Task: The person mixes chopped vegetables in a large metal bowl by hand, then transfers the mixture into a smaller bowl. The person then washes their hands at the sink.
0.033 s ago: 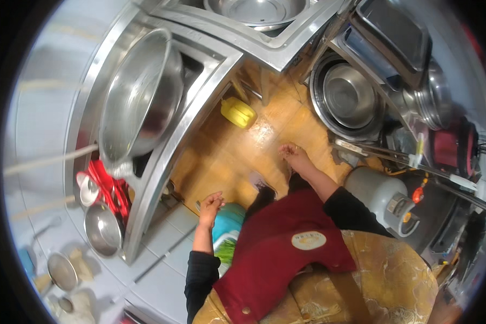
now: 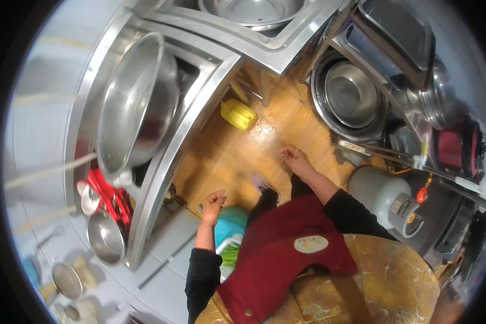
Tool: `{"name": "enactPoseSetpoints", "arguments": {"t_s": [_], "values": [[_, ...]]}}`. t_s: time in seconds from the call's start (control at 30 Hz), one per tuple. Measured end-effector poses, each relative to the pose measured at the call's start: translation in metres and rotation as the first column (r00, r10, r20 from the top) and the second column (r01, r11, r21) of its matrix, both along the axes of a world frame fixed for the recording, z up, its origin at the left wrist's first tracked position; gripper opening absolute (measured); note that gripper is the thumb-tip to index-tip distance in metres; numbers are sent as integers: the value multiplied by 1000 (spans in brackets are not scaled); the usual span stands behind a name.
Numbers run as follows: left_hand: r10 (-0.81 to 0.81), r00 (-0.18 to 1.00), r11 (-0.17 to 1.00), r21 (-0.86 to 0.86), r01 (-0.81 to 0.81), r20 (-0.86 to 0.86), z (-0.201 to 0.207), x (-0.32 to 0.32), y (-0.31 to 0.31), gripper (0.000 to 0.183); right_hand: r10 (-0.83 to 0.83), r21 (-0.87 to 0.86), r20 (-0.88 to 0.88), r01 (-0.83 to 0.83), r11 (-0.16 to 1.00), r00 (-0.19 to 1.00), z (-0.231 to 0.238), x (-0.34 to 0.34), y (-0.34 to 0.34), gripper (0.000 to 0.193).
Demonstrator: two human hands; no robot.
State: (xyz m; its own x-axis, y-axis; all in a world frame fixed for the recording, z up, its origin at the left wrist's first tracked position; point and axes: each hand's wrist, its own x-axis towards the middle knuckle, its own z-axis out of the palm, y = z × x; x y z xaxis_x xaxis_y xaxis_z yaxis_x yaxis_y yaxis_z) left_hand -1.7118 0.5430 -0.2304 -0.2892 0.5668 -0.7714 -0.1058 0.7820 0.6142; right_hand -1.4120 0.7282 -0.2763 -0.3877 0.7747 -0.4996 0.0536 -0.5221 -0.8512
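Observation:
My left hand hangs in the air beside a turquoise container, with its fingers loosely bent and apart. Nothing shows in it. Over the tiled floor, my right hand is out in front of me, its fingers half curled and nothing visible between them. Neither hand touches any object. Below the turquoise container, green leafy vegetables lie in a pale container, partly covered by my dark red apron. A shoe shows on the floor between my hands.
At left, a large steel bowl stands tilted in the metal counter. A yellow jug sits on the floor ahead. Nested steel basins fill the right rack, with a grey gas cylinder below. A steel pot stands at lower left.
The view has shifted slightly, and more of the shoe shows on the floor. Both hands keep nearly the same pose.

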Motion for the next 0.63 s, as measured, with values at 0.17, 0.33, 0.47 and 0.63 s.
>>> {"name": "enactPoseSetpoints", "arguments": {"t_s": [0.17,0.33,0.47,0.63], "values": [[-156,969,961,196,194,-193,-147,-34,125,14,71,61,192,-84,995,979,-120,-49,14,11],[222,969,967,151,-204,-108,-256,-66,233,16,182,263,328,-274,925,927,-173,-86,47,14],[-205,326,692,98,715,-923,-316,-102,305,24,123,307,266,-205,930,956,-208,-106,78,12],[-407,727,695,328,639,-554,-335,-121,363,43,223,201,226,-269,942,948,-249,-121,101,15]]}}
